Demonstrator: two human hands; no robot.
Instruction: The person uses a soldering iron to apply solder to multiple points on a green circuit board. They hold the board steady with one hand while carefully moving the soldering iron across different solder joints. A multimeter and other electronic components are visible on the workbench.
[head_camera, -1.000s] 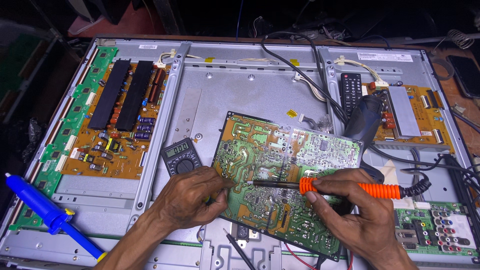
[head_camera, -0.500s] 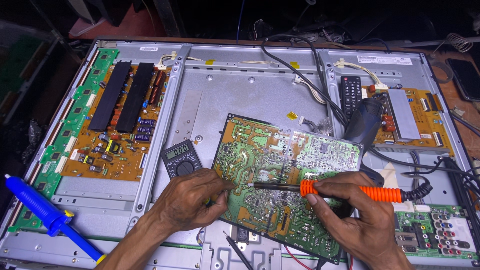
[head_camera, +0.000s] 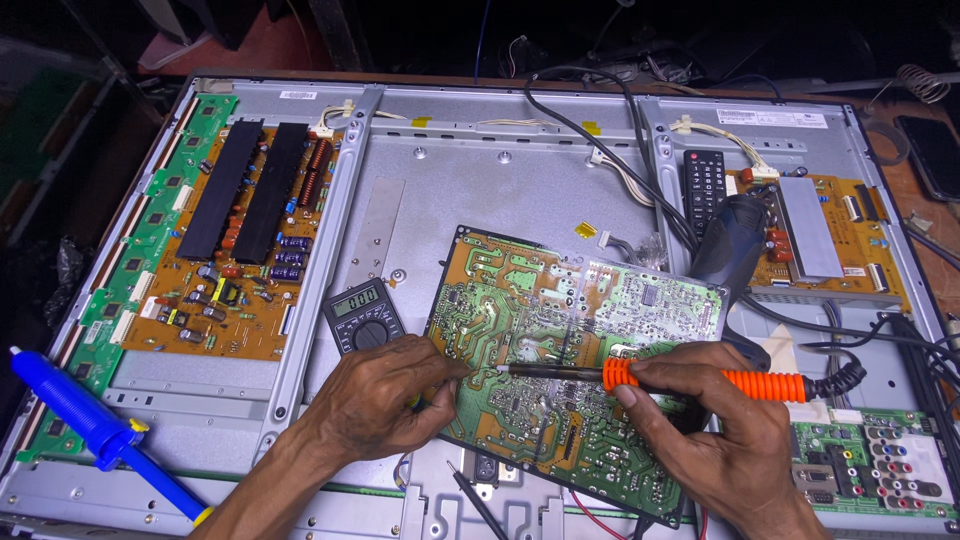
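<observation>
Filling nearly the whole view, a grey metal back chassis of a flat television (head_camera: 500, 190) lies open. On it rests a loose green printed circuit board (head_camera: 580, 330), solder side up, tilted across the middle. Left sits an orange-brown board with two black heat sinks (head_camera: 240, 240). The right hand (head_camera: 700, 430) has its grip closed around an orange-handled soldering iron (head_camera: 700, 378), tip on the green board. The left hand (head_camera: 385, 400) pinches something thin beside the tip; what it is cannot be told. A small black multimeter (head_camera: 362, 315) lies just above it.
</observation>
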